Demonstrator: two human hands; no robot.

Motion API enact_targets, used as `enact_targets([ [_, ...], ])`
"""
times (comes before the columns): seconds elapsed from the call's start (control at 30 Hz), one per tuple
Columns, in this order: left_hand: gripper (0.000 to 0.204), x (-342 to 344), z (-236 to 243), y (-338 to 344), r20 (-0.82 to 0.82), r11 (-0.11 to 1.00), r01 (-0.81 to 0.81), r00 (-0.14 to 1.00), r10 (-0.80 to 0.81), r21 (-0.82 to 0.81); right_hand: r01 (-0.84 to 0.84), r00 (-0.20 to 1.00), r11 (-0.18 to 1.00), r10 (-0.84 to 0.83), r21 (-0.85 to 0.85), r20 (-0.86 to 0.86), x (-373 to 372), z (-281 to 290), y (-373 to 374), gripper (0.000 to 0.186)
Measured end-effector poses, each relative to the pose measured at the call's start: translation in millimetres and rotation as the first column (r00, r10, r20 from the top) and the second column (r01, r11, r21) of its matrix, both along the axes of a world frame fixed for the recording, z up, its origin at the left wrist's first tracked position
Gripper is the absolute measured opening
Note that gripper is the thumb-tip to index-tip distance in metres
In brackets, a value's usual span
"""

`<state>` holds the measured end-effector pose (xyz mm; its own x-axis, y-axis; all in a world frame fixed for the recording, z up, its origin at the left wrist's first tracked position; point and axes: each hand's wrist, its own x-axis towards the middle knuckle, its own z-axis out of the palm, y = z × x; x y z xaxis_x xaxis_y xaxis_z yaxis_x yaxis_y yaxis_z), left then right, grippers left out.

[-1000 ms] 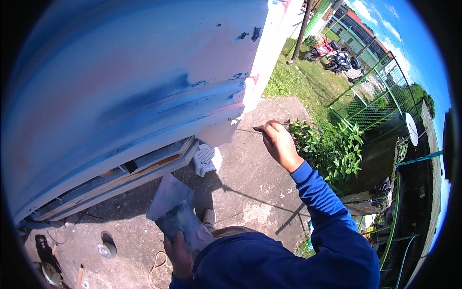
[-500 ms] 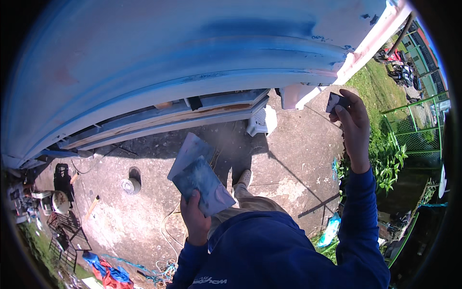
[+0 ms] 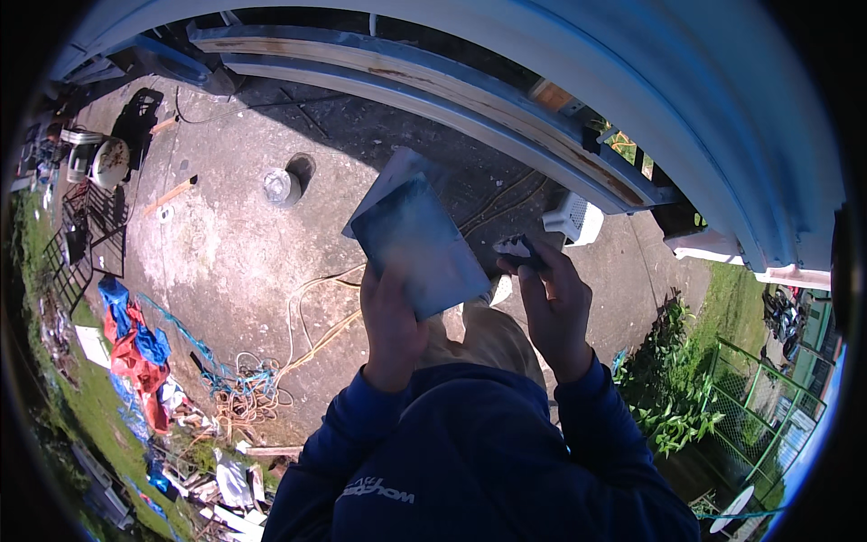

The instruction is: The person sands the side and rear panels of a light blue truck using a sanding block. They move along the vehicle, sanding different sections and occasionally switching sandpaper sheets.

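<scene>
My left hand [image 3: 393, 334] grips a flat board [image 3: 420, 239] with a cloudy blue-grey face and a paler lower edge. A second, pale flat face [image 3: 388, 185] shows behind its upper left side; whether the two are joined, I cannot tell. Between the thumb and fingers of my right hand [image 3: 560, 312] is a small dark spreader [image 3: 533, 257] with a whitish smear, like filler, on it. The spreader is just right of the board, apart from it. Above hangs the large blue-and-white curved panel [image 3: 686, 99].
A white plastic stool [image 3: 578, 219] stands beneath the panel's frame. On the concrete ground [image 3: 226, 253] are a round can [image 3: 278, 188], tangled rope [image 3: 253, 393] and red-and-blue tarp [image 3: 135, 352]. A green mesh fence [image 3: 754, 397] and plants [image 3: 673, 411] are at right.
My right hand has come down and left with the spreader, from near the panel's edge to beside the board. The view has turned away from the panel, showing more ground.
</scene>
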<state>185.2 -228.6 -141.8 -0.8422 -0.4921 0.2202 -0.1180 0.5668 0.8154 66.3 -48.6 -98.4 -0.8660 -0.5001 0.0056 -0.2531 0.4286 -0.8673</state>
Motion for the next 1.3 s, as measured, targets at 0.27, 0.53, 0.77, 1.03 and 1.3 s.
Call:
enact_targets([
  [0.27, 0.046, 14, 11, -52, -0.007, 0.747, -0.31, 0.921, 0.388, 0.588, -0.414, 0.863, 0.898, 0.438, 0.146, -0.25, 6, 35, -97, 0.037],
  [0.53, 0.032, -2, 16, -108, 0.008, 0.769, -0.461, 0.859, 0.511, 0.442, -0.613, 0.778, 0.784, 0.621, 0.101, -0.096, -33, 7, -162, 0.032],
  [0.77, 0.034, -47, 59, -188, 0.099, 0.217, -0.31, 0.752, 0.652, 0.926, -0.634, 0.766, 0.773, 0.631, -0.017, 0.118, -117, -42, -211, 0.032],
  [1.03, 0.038, -67, 44, -245, 0.199, -0.067, -0.195, 0.804, 0.56, 0.979, -0.381, 0.713, 0.846, 0.526, -0.374, 0.464, -164, 10, -332, 0.034],
  [1.3, 0.042, -65, 53, -351, 0.116, -0.141, -0.066, 0.916, 0.384, 0.988, -0.589, 0.798, 0.796, 0.6, -0.137, 0.058, -140, 34, -432, 0.029],
])
